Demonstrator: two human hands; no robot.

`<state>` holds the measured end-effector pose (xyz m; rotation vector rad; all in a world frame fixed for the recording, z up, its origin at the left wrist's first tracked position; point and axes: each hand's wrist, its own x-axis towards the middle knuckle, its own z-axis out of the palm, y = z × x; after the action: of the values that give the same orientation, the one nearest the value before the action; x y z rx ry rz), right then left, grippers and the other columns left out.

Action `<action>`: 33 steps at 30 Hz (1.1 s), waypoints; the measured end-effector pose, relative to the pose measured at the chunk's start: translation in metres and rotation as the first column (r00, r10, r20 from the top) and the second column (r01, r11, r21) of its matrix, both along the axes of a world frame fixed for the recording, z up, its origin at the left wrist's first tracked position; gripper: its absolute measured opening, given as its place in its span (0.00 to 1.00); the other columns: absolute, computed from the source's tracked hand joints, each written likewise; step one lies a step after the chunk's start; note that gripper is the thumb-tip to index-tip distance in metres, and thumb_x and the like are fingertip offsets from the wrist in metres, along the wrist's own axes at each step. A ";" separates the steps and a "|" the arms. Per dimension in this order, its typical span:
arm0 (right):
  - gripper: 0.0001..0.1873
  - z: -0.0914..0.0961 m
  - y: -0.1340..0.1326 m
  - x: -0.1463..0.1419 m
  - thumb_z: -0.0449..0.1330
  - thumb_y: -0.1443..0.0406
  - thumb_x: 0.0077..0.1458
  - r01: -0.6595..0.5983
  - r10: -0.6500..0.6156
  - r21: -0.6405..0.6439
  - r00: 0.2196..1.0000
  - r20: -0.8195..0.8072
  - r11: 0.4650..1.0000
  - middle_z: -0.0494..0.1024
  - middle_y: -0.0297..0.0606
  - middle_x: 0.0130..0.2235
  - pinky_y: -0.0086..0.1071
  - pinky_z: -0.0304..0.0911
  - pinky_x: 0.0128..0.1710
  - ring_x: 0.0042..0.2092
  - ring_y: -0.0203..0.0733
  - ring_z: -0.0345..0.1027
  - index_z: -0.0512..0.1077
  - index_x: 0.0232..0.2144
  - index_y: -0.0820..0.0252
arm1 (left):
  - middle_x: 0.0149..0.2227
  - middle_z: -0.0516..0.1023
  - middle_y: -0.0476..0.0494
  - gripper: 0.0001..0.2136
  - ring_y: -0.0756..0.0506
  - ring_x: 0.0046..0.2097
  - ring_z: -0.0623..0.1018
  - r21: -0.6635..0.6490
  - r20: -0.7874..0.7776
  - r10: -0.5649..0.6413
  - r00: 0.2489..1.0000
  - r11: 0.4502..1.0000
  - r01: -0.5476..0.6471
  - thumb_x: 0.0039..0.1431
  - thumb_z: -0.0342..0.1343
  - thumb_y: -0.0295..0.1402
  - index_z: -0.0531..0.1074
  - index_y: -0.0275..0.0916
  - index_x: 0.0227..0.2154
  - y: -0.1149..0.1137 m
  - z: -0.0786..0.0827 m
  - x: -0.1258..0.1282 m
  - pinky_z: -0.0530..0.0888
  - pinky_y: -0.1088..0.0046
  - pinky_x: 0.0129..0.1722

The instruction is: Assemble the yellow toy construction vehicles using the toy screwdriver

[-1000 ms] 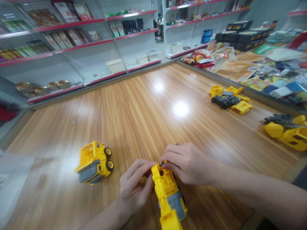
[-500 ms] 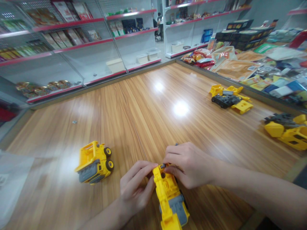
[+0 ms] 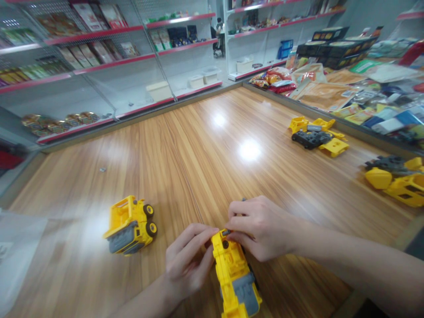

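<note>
Shop shelves ring the wooden table. At six o'clock, the yellow toy truck runs off-frame. The left hand cups it; the right hand pinches what may be a small grey part, mostly hidden.

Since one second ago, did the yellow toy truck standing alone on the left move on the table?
No. The yellow toy truck sits at the same place on the wooden table, equally far from the small grey speck beyond it.
</note>
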<state>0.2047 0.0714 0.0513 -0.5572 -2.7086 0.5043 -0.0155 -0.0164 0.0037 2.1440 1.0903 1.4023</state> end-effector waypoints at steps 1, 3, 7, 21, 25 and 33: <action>0.11 0.000 0.000 0.000 0.55 0.61 0.61 0.001 -0.001 0.002 1.000 0.000 1.000 0.73 0.36 0.33 0.32 0.54 0.27 0.30 0.37 0.63 0.74 0.32 0.59 | 0.40 0.76 0.37 0.22 0.45 0.40 0.77 0.005 0.004 -0.004 1.000 1.000 0.004 0.52 0.57 0.14 0.73 0.33 0.50 0.000 0.000 0.000 0.77 0.71 0.34; 0.11 0.002 0.001 -0.001 0.55 0.61 0.62 -0.004 0.003 -0.012 1.000 -0.010 1.000 0.73 0.35 0.34 0.32 0.55 0.28 0.31 0.37 0.64 0.74 0.33 0.59 | 0.40 0.76 0.37 0.21 0.45 0.40 0.77 0.010 0.011 -0.015 1.000 1.000 0.015 0.52 0.57 0.14 0.73 0.32 0.50 0.000 0.000 0.000 0.77 0.71 0.35; 0.11 0.002 0.002 -0.003 0.53 0.61 0.63 -0.016 0.016 -0.017 1.000 -0.018 1.000 0.73 0.35 0.33 0.32 0.55 0.28 0.31 0.37 0.65 0.74 0.34 0.59 | 0.40 0.76 0.36 0.22 0.44 0.40 0.77 0.009 0.015 -0.016 1.000 1.000 0.016 0.51 0.57 0.12 0.73 0.31 0.50 0.000 -0.002 0.000 0.77 0.71 0.35; 0.09 0.004 0.001 -0.001 0.54 0.64 0.62 -0.043 0.043 -0.051 0.999 0.002 0.998 0.74 0.35 0.34 0.32 0.56 0.28 0.33 0.38 0.66 0.73 0.37 0.60 | 0.39 0.75 0.37 0.21 0.45 0.40 0.76 0.006 0.012 -0.021 1.000 1.000 0.021 0.51 0.57 0.12 0.73 0.30 0.49 0.001 0.004 0.002 0.77 0.72 0.34; 0.13 0.003 0.002 -0.003 0.52 0.62 0.64 -0.030 0.030 -0.014 1.000 0.002 0.999 0.73 0.36 0.33 0.32 0.55 0.27 0.30 0.37 0.65 0.74 0.33 0.60 | 0.40 0.75 0.36 0.21 0.45 0.40 0.76 0.009 0.011 -0.019 1.000 1.000 0.019 0.51 0.57 0.12 0.73 0.29 0.49 0.001 0.002 0.001 0.77 0.72 0.35; 0.12 0.000 0.002 -0.003 0.54 0.62 0.64 -0.030 0.030 -0.021 0.999 -0.031 0.999 0.74 0.37 0.33 0.31 0.57 0.28 0.31 0.37 0.66 0.74 0.33 0.60 | 0.38 0.76 0.38 0.21 0.46 0.38 0.76 0.031 -0.014 0.003 1.000 1.000 -0.003 0.53 0.57 0.14 0.73 0.34 0.49 0.002 0.006 0.002 0.77 0.72 0.32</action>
<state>0.2014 0.0736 0.0517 -0.5109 -2.6893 0.5457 -0.0140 -0.0146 0.0100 2.1781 1.0840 1.4167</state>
